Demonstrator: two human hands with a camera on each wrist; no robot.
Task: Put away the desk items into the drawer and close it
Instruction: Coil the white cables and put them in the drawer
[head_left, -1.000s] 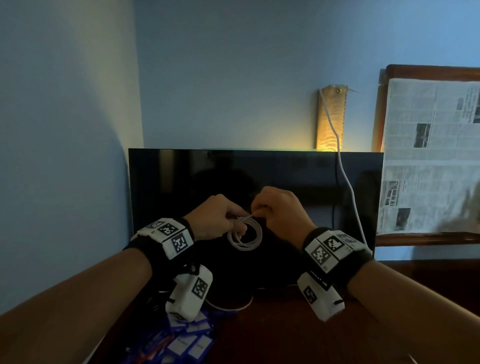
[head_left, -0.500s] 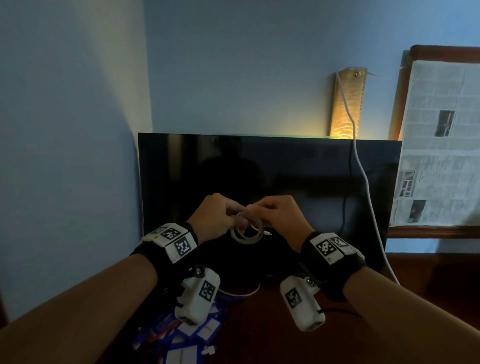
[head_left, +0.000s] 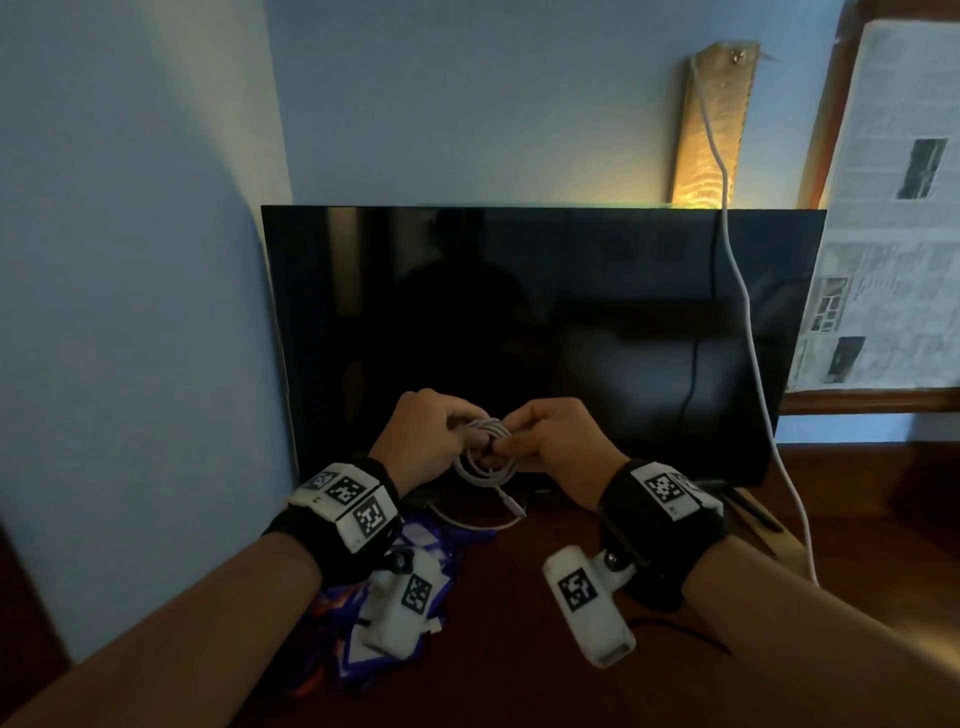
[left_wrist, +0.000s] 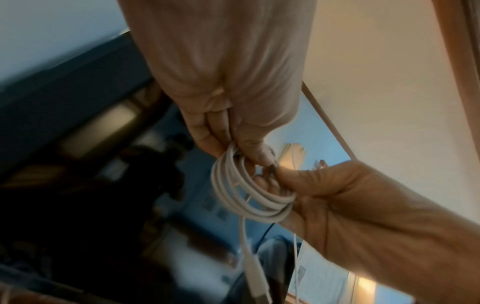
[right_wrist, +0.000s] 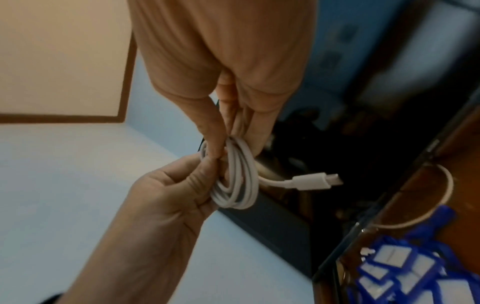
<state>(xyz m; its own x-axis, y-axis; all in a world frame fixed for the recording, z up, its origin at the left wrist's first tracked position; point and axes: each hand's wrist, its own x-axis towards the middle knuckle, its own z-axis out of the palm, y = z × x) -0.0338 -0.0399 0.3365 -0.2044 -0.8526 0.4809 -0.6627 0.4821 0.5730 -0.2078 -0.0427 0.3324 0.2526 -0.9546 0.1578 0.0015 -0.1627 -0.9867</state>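
cable: white charging cable (head_left: 485, 460) is wound into a tight little coil, held up in the air in front of the dark monitor (head_left: 540, 332), above the desk (head_left: 509, 597)
left hand: left hand (head_left: 422, 439) fingers curled in, pinching the top of the coil
right hand: right hand (head_left: 558, 444) thumb and fingers pinching the other side of the loops
what changed: a second ago the loops were bigger and looser, now they're bunched tight, with the plug end (right_wrist: 311, 181) hanging free
meaning: looks like coiling's basically done, cable's ready to go in
drawer: not in view, so can't tell if it's open
leftovers: blue-and-white packets (head_left: 415, 545) near left on the desk
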